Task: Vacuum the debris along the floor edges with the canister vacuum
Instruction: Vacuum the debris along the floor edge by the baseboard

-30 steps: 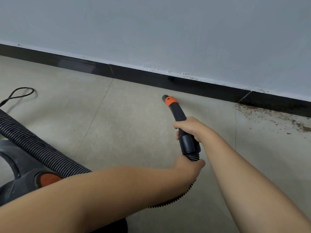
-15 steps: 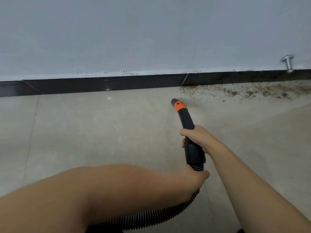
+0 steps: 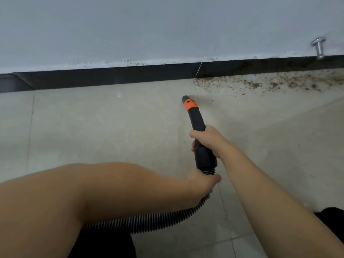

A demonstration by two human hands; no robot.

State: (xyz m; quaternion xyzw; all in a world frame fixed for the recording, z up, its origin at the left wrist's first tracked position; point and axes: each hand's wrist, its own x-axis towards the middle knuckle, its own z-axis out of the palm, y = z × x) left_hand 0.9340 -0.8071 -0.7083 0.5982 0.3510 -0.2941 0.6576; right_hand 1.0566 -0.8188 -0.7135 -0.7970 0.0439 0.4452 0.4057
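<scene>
A black vacuum nozzle (image 3: pixel 196 123) with an orange collar points at the floor, its tip a short way left of and below the debris. My right hand (image 3: pixel 208 140) grips the nozzle's black handle. My left hand (image 3: pixel 202 181) holds the ribbed black hose (image 3: pixel 158 218) just behind the handle's end. Brown debris (image 3: pixel 270 83) lies scattered along the foot of the black baseboard (image 3: pixel 111 77) on the right. The vacuum canister is out of view.
A grey wall rises above the baseboard. A metal door stop (image 3: pixel 319 47) sticks out of the wall at the far right. The beige tiled floor (image 3: pixel 93 127) spreads left of the nozzle. Dark clothing (image 3: pixel 333 220) shows at the lower right.
The view has swung right, so the canister and its cord have left the frame and more debris and the door stop appear. The nozzle tip now sits closer to the debris.
</scene>
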